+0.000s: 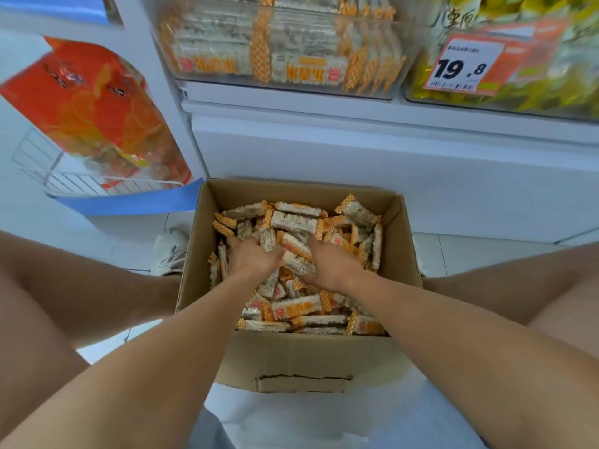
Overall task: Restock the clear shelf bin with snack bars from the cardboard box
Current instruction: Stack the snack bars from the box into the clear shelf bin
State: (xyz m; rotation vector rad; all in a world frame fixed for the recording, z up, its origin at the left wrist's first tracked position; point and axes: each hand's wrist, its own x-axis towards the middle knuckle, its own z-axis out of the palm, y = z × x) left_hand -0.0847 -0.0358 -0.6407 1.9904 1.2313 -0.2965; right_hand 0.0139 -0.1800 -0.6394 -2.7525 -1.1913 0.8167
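An open cardboard box [291, 361] stands on the floor between my knees, full of loose snack bars [295, 222] in white and orange wrappers. Both my hands are down in the pile. My left hand [251, 254] and my right hand [330, 264] curl inward around a clump of bars [296, 254] gathered between them. Above, on the white shelf, the clear bin [278, 53] holds stacked bars of the same kind.
A second clear bin [505, 98] with yellow packets and a 19.8 price tag [460, 64] sits to the right. At the left, orange bags [94, 105] stand in a white wire rack [81, 186]. A shoe [170, 251] is beside the box.
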